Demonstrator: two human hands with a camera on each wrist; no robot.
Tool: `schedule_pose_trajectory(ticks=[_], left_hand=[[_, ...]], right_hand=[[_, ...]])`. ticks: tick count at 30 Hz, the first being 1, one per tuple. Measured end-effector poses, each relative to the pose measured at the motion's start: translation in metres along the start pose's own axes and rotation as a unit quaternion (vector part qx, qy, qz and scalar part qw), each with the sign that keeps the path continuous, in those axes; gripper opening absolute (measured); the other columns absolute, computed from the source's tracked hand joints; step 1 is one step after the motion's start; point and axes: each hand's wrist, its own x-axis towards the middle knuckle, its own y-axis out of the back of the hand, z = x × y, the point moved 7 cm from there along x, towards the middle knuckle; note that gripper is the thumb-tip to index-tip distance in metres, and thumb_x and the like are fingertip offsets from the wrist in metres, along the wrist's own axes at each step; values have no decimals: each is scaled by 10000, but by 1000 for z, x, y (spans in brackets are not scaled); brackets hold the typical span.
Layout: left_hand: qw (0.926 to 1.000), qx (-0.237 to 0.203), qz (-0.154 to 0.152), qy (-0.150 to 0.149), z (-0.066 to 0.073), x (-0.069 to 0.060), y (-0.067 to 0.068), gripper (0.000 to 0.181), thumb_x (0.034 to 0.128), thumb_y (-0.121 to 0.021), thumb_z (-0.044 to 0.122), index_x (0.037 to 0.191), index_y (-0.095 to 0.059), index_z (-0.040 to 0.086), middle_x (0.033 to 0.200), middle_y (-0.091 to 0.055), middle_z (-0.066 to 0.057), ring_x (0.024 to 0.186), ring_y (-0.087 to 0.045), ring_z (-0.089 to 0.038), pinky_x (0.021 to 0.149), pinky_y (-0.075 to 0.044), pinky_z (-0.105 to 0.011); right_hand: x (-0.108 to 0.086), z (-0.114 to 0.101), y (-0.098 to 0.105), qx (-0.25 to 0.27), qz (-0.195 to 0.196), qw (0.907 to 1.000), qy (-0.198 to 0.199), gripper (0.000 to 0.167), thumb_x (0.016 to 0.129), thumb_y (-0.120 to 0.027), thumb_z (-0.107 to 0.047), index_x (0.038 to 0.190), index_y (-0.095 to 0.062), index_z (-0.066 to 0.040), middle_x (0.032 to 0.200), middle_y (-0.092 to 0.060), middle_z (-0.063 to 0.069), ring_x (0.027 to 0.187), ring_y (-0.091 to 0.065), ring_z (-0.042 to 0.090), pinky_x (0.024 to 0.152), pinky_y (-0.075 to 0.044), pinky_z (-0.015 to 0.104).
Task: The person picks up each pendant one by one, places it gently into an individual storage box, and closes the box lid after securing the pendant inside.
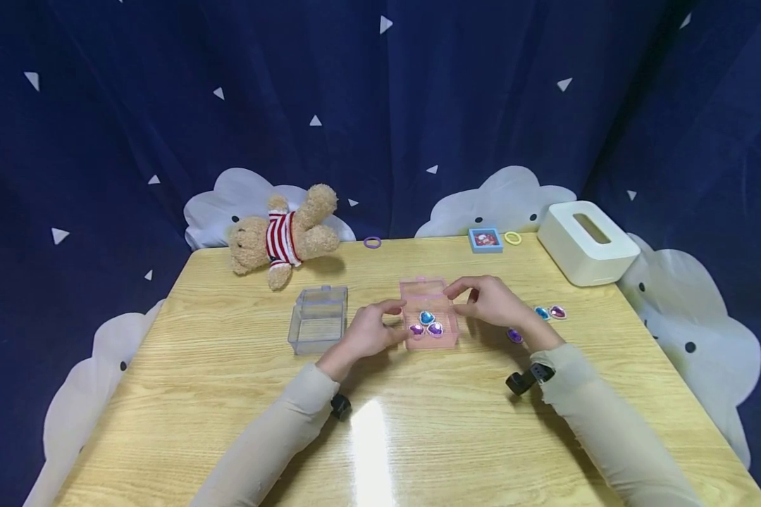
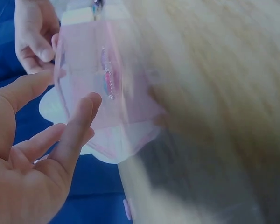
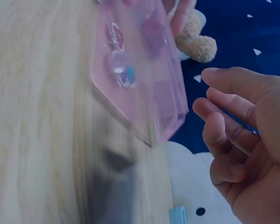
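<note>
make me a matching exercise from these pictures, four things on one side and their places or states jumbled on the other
Things
1. pink box
2. teddy bear
3. white tissue box
4. clear grey box

Places and states
A. at the back right corner of the table
B. standing open to the left of the pink box
C. between the left hand and the right hand, with gems inside
D. lying down in a red and white striped top

Pairs: 1-C, 2-D, 3-A, 4-B
</note>
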Motion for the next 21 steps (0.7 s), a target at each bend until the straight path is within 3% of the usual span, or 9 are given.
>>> schedule_pose_trajectory(ticks=[5, 11, 21], left_hand=[[9991, -433, 28, 31, -3, -3, 10, 594, 865, -780, 228, 1407, -569, 104, 1354, -644, -143, 934, -754, -255, 774, -617, -301], [9928, -1198, 3, 69, -7, -11, 29, 461, 884, -751, 129, 1322, -628, 56, 1330, -645, -193, 1000, -743, -274, 741, -612, -265], [9911, -1188, 601, 8, -19, -32, 77, 357, 869, -767, 121, 1214, -695, 64, 1242, -703, -128, 989, -742, -278, 774, -623, -293]], right_hand=[[-4, 8, 14, -102, 89, 9998, -174, 314, 839, -800, -230, 1135, -734, -149, 1072, -748, 74, 719, -546, 152, 616, -450, 251], [-7, 21, 26, -224, 209, 9989, -365, 285, 857, -783, -267, 1125, -730, -185, 1081, -746, 41, 780, -562, 170, 675, -465, 272], [-16, 42, 41, -278, 257, 9974, -618, 318, 880, -765, -269, 1166, -719, -137, 1089, -738, 53, 833, -575, 203, 721, -471, 290]])
